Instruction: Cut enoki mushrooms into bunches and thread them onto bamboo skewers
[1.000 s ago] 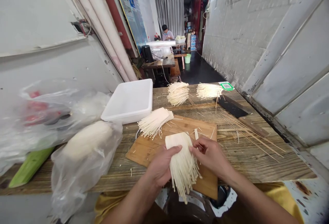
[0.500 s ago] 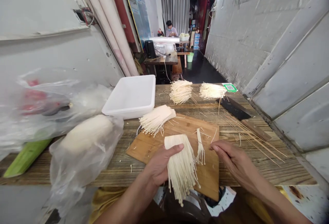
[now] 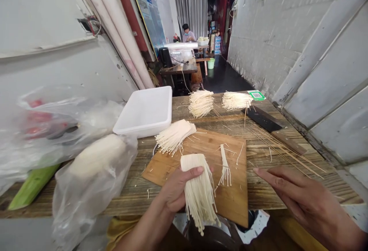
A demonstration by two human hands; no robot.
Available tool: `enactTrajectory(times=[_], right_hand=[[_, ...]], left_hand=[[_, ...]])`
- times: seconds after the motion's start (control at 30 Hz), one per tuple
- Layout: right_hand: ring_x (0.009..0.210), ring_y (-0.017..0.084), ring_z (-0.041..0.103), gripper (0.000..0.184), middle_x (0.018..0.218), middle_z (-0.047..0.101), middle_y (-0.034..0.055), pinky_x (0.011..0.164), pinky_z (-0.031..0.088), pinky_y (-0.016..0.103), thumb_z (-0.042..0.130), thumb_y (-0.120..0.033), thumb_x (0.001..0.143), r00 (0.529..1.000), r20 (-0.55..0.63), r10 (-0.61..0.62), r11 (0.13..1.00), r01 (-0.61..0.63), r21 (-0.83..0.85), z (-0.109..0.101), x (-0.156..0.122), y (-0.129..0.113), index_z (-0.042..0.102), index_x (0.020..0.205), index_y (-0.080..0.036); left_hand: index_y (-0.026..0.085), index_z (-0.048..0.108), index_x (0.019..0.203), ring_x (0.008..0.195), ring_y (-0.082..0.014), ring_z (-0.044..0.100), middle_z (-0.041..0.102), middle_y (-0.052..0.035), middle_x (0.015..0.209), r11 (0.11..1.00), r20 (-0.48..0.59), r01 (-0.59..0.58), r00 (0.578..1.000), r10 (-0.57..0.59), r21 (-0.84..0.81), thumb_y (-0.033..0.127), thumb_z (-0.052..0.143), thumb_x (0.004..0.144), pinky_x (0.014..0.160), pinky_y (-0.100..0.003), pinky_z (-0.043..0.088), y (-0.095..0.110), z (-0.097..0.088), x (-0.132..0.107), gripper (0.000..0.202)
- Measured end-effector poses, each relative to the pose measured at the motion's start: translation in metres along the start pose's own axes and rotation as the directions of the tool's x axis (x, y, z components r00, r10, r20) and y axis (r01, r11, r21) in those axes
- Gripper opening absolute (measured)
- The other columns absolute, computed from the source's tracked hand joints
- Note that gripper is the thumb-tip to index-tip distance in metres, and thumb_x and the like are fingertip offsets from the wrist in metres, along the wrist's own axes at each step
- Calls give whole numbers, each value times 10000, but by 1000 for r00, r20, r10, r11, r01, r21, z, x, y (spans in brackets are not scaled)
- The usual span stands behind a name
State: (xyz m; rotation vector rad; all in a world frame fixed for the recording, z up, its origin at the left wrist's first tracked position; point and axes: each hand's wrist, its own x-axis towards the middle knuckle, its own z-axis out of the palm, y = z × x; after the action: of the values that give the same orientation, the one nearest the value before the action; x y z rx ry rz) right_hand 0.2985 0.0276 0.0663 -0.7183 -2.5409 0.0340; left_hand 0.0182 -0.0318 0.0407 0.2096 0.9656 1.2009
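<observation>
My left hand [image 3: 176, 187] is closed around a thick bunch of enoki mushrooms [image 3: 199, 195], thumb across its front, heads hanging down over the front edge of the cutting board [image 3: 238, 201]. My right hand [image 3: 299, 195] is off the board to the right, low over the table, forefinger stretched out and no object visible in it. On the board lies a small enoki cluster [image 3: 225, 168] with loose strands around it. Another enoki bunch [image 3: 175, 136] rests at the board's far left corner. Several thin bamboo skewers [image 3: 287, 153] lie beyond my right hand.
A cleaver [image 3: 267, 124] lies at the right on the wooden table [image 3: 129, 189]. Two enoki piles [image 3: 200, 103] [image 3: 236, 100] stand at the far edge. A white plastic tub [image 3: 143, 109] and plastic bags [image 3: 94, 178] fill the left. A person [image 3: 188, 34] sits further back.
My right hand has moved right, off the board towards the skewers, its fingers stretching out; a thin strand stays on the board where it was. My left hand still holds the enoki bunch.
</observation>
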Motion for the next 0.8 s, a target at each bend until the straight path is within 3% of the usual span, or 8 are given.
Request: enactTrajectory(times=[0.1,0.2,0.43,0.6,0.8], right_hand=[[551,94,609,356,801,653,16,446,434,207,364,-121,944,999,-20,-28,997,26,-78,1,2,-1,577,1215,-213],[457,83,536,345,660,585,-22,405,376,210,347,-116,948,999,-17,-49,993,46,-112,2,7,-4,582,1188,-198],[484,105,543,346,675,602,-2,423,363,232,322,-120,951,998,26,-59,993,61,-99,5,5,-6,580,1170,-191],[479,108,534,370,716,615,-1,423,346,246,338,-99,933,997,46,-65,991,70,-112,9,-1,-3,541,1224,-204],[497,99,546,360,690,599,-9,440,368,233,325,-112,948,998,11,-59,994,60,-93,8,2,-5,561,1202,-207]], left_hand=[[104,680,828,590,-160,657,730,-79,745,1000,-32,17,999,-17,-10,218,879,512,564,-260,551,0,2,-1,390],[117,690,806,605,-161,657,727,-71,734,1000,-43,26,999,-26,10,215,873,518,577,-261,554,0,3,-2,354],[111,703,780,627,-176,658,721,-79,721,999,-57,39,998,-37,37,214,881,494,581,-278,551,-1,1,-1,353],[131,708,817,628,-164,655,720,-72,735,998,-23,40,999,-39,42,215,855,556,608,-267,542,-1,1,-2,311],[153,688,865,631,-156,649,694,-33,693,1000,-37,-4,999,5,24,205,892,478,589,-252,523,-1,7,-6,440]])
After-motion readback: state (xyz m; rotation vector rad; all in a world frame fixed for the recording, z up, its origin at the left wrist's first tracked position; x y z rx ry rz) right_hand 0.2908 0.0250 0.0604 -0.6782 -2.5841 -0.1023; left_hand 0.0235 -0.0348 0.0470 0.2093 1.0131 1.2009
